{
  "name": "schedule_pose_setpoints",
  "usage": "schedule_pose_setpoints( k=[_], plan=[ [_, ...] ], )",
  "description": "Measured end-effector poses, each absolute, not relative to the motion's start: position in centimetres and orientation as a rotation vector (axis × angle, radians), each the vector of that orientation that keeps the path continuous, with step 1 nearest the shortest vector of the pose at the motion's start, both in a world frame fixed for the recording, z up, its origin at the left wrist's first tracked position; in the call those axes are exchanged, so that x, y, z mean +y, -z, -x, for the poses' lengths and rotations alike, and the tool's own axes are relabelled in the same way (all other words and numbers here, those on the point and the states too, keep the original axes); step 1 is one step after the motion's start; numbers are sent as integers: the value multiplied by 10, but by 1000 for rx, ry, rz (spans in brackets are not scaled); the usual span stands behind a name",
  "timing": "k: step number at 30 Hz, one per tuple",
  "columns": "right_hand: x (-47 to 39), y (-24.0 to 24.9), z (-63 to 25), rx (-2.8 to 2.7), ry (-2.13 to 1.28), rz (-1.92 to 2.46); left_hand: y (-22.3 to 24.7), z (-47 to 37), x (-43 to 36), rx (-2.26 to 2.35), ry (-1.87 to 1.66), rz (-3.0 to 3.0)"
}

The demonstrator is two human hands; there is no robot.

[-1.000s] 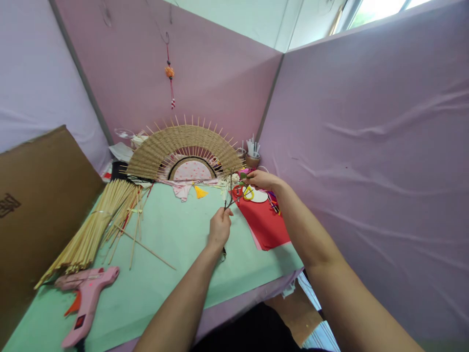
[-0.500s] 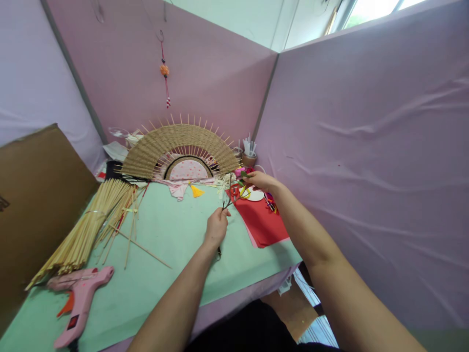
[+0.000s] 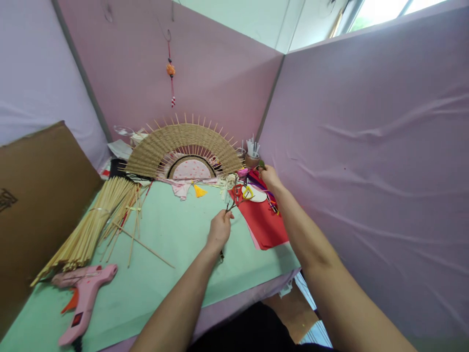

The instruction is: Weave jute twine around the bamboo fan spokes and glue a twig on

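My left hand (image 3: 220,229) is closed round a thin forked twig (image 3: 233,201) above the table's middle. The twig's upper branches point away from me, and a dark lower end shows below the wrist. Farther back on the right, my right hand (image 3: 271,178) pinches a small green leaf (image 3: 261,165), its fingers partly hidden. Beneath and beside the hands lie red-handled scissors (image 3: 237,191), yellow-handled scissors (image 3: 248,192), a white oval piece (image 3: 258,195) and red sheets (image 3: 264,226).
A woven fan-shaped piece (image 3: 183,136) stands at the back. On the left are a bundle of thin sticks (image 3: 88,220), a pink glue gun (image 3: 85,298) and a cardboard panel (image 3: 40,195). White sticks fill a cup (image 3: 252,160) near the right wall (image 3: 366,146).
My right hand has moved away from the twig, back and to the right, with the green leaf. My left hand still grips the twig in about the same place.
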State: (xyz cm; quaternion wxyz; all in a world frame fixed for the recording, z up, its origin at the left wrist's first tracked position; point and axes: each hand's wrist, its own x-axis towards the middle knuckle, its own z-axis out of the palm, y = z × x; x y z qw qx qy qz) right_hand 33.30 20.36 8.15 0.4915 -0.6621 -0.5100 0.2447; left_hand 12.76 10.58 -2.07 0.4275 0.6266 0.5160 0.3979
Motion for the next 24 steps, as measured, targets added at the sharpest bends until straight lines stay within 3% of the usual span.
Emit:
schedule_pose_setpoints(
  k=[3, 10, 18, 21, 24],
  plan=[
    [196, -104, -329, -1413, -490, 1548, 20, -126, 105, 1293, -997, -1582],
    [181, -123, -285, -2327, 120, 1553, 19, -126, 104, 1263, -1001, -1560],
    [191, -125, -298, -1894, 291, 1903, 19, -124, 108, 1141, -1093, -1294],
    [170, -132, -317, -1557, 221, 1829, 15, -119, 113, 1107, -1083, -1192],
    [114, -116, -321, -1724, -158, 1728, 7, -111, 118, 957, -1132, -982]
  ],
)
